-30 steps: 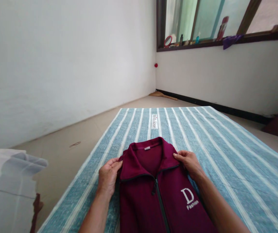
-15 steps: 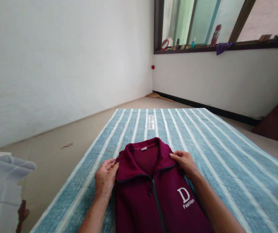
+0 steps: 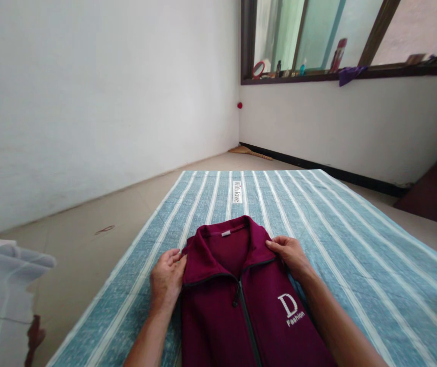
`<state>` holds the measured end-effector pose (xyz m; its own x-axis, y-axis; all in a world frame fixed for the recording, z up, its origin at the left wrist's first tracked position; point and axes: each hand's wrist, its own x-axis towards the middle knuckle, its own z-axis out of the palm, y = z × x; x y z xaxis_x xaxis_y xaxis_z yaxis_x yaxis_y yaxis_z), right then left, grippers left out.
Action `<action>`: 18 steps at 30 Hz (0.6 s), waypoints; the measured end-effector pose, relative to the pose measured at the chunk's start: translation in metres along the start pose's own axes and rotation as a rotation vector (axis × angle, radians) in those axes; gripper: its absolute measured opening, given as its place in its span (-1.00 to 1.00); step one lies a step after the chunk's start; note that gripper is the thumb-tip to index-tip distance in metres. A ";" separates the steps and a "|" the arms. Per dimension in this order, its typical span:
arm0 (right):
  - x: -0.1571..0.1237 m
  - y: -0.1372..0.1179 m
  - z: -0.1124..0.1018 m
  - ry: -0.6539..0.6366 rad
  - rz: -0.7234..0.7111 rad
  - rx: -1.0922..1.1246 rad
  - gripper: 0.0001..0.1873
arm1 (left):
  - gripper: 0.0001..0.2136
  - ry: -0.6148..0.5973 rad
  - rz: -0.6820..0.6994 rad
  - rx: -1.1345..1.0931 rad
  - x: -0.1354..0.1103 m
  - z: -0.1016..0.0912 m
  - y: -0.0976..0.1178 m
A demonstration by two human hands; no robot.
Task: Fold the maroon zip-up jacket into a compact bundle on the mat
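Note:
A maroon zip-up jacket [image 3: 241, 311] with a white "D Fashion" logo lies front-up on a blue and white striped mat [image 3: 336, 229], collar pointing away from me. My left hand [image 3: 166, 280] grips the jacket's left shoulder edge beside the collar, fingers curled onto the cloth. At the right shoulder, my right hand [image 3: 289, 255] pinches the fabric next to the collar. The jacket's lower part runs out of the bottom of the view.
The mat lies on a beige floor [image 3: 100, 244] between white walls. White and grey folded cloth [image 3: 0, 285] sits at the lower left. A window sill [image 3: 340, 71] holds bottles and small items. A dark wooden board [image 3: 436, 188] leans at the right.
The view shifted slightly, so jacket and hands sit a little further left. Both hands keep their hold at the shoulders, with only small adjustment.

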<state>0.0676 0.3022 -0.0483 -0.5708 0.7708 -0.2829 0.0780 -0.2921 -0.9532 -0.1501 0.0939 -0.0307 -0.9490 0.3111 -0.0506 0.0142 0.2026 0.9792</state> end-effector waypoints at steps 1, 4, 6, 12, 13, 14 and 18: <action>0.000 0.000 0.000 -0.001 0.000 0.001 -0.66 | -0.72 0.003 0.014 0.014 0.001 0.000 -0.002; 0.000 0.000 0.000 -0.002 0.004 0.003 -0.66 | -0.72 0.015 0.068 0.066 0.003 0.001 -0.008; 0.000 -0.001 0.000 -0.002 0.006 0.006 -0.65 | -0.71 0.025 0.108 0.107 0.005 0.001 -0.013; -0.002 -0.003 0.001 0.010 0.001 0.006 -0.64 | -0.67 0.046 0.205 0.221 0.004 0.002 -0.021; -0.002 -0.004 0.001 0.011 0.000 0.004 -0.64 | -0.66 0.048 0.217 0.233 0.004 0.002 -0.021; -0.003 -0.004 0.001 0.012 -0.001 0.002 -0.64 | -0.66 0.048 0.225 0.241 0.004 0.002 -0.020; -0.003 -0.005 0.001 0.013 -0.007 0.004 -0.63 | -0.66 0.035 0.222 0.233 0.006 0.000 -0.020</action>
<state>0.0679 0.3006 -0.0429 -0.5603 0.7805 -0.2773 0.0703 -0.2887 -0.9548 -0.1566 0.0916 -0.0506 -0.9249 0.3403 0.1694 0.2895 0.3417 0.8941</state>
